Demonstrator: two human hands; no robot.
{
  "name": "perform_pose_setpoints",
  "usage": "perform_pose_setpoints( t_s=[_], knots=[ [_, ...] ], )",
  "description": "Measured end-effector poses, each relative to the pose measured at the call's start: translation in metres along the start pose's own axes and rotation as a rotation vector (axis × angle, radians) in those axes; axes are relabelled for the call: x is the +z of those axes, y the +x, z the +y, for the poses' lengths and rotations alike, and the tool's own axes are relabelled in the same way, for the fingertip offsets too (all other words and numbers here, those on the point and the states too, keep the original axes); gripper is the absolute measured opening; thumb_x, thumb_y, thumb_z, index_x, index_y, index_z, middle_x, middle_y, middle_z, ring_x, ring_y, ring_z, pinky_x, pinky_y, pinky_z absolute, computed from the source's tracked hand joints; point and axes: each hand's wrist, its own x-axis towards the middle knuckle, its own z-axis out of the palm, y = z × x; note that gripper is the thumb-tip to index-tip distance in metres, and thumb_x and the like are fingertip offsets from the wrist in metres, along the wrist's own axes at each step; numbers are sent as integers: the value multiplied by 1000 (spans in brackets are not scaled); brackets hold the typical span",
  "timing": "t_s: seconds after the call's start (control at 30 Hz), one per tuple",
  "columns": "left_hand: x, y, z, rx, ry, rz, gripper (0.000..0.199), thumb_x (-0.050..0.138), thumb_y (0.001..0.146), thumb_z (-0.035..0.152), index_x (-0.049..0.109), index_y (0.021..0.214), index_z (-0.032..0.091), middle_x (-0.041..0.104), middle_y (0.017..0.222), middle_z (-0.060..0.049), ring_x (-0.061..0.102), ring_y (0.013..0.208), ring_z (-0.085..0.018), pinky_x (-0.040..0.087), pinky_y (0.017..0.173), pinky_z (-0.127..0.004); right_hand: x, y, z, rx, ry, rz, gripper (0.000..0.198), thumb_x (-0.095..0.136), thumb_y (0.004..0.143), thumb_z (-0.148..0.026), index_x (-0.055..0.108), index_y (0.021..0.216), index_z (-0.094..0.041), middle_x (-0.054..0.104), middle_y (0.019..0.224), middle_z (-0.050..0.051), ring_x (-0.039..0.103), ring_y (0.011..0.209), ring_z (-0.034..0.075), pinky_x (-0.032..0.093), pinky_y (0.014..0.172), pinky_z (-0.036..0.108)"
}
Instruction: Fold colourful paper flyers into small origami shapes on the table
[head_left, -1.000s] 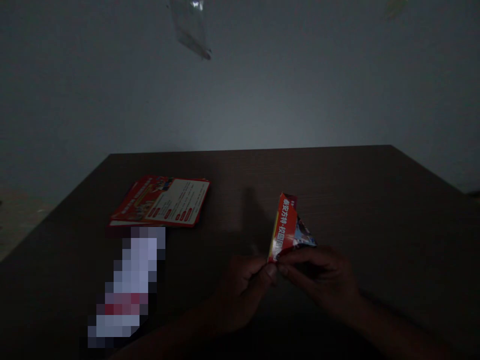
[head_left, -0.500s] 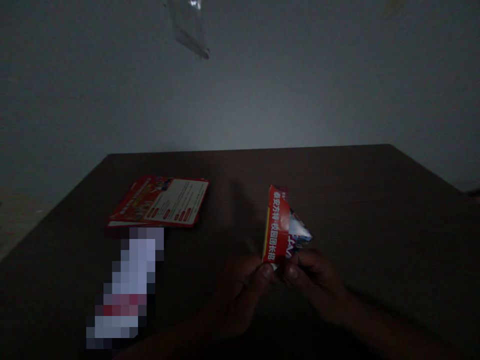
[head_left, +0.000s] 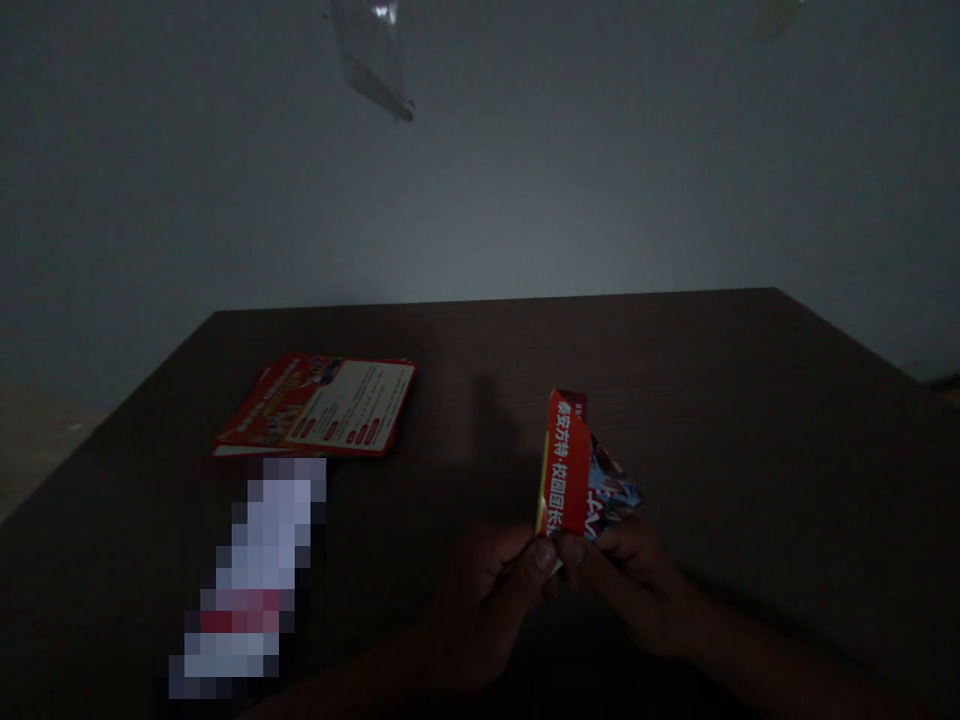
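Note:
Between my two hands is a folded paper flyer [head_left: 566,465], red with white Chinese characters and a dark picture flap that comes to a point on the right. My left hand [head_left: 499,590] pinches its lower left corner between thumb and fingers. Close beside it, my right hand [head_left: 630,575] grips the lower edge, its thumb pressed on the red part. The two thumbs nearly touch. Both hands are dim, and the fingers under the paper are mostly hidden.
A stack of red and white printed flyers [head_left: 352,405] lies on the dark wooden table [head_left: 675,350] at the left. Nearer me is a long pixelated object [head_left: 255,570]. Behind the table rises a pale wall [head_left: 562,180] with a clear plastic pouch [head_left: 375,65] on it.
The folded flyer and both hands have shifted slightly right and toward me. The right thumb has moved left onto the red part, closer to the left thumb.

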Motion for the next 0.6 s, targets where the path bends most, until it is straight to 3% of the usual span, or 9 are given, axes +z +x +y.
perform_pose_setpoints(
  t_s=[0.33,0.43,0.6],
  knots=[
    [1,6,5,44,61,-2,40,40,95,39,60,71,14,55,62,0,47,57,-9,35,53,-19,-2,0,5,70,75,-65,44,38,95,-41,49,59,-19,45,55,-2,40,49,9,34,45,20],
    [1,5,4,60,82,20,38,40,96,36,60,73,14,54,62,0,47,58,-9,35,54,-19,-3,-3,10,113,62,-24,47,35,96,-43,46,57,-18,42,53,-3,38,48,8,32,46,21],
    [4,5,-1,-2,17,31,44,39,95,43,59,70,13,50,58,1,43,54,-9,32,51,-20,-4,-5,8,155,46,-61,48,30,97,-42,44,57,-18,43,54,-3,41,51,9,35,50,22]
  ],
)
